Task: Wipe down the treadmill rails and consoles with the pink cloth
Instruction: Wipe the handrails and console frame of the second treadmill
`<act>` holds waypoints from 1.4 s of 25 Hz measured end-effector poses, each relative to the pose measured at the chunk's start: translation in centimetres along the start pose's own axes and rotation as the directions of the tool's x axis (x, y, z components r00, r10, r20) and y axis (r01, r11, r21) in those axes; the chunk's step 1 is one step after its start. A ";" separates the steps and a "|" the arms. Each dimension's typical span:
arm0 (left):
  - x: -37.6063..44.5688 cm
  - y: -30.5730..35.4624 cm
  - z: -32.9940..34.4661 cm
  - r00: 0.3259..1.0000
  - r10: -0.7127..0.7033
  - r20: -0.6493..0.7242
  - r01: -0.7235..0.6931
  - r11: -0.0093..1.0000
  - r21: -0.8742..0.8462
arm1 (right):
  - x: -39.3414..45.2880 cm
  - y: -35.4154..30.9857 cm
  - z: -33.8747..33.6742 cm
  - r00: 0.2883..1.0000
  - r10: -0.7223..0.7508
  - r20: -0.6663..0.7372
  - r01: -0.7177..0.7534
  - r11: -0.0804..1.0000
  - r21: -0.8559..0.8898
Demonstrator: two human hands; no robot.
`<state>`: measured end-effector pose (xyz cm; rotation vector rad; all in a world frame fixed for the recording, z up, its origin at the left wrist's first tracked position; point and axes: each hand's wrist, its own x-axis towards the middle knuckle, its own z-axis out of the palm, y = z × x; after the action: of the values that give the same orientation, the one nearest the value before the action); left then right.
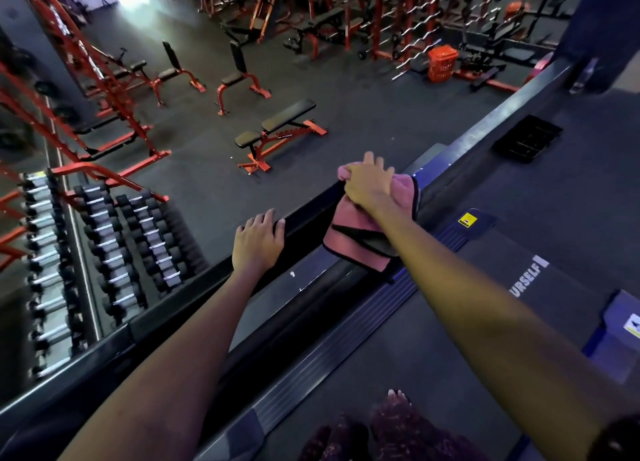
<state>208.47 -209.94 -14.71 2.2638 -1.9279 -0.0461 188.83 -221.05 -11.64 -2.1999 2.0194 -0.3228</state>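
Rail-wiping step was in hand, judged from the pose. The pink cloth (360, 228) was draped over the dark treadmill rail (304, 223) at frame centre and was gripped and pressed down there by the right hand (369, 183), fingers curled over its top. The left hand (258, 244) was rested on the same rail, lower left of the cloth, fingers loosely spread, nothing held. Next move: cloth likely to be slid along the rail under pressure; consoles not in view. Counted: one cloth, two hands, one rail being worked, one treadmill belt (502, 273) at right. One orange basket (441, 62) was seen upper right.
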 end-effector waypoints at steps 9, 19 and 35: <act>-0.1 0.2 -0.4 1.000 0.013 0.019 -0.013 1.000 -0.011 | -1.2 4.6 3.1 0.985 -0.161 -0.065 0.173 0.947 0.272; -0.2 0.3 -0.5 1.000 0.011 0.027 -0.010 1.000 -0.027 | -2.1 0.9 2.0 0.996 -0.062 -0.069 0.068 0.995 0.078; -0.3 0.1 -0.4 0.999 0.015 0.032 -0.014 0.999 -0.040 | -6.8 -3.0 7.3 0.913 0.370 -0.171 -0.135 0.669 0.731</act>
<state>208.38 -209.66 -14.32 2.2368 -1.9407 -0.1187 192.97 -214.33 -18.39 -1.4167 1.8386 -1.2394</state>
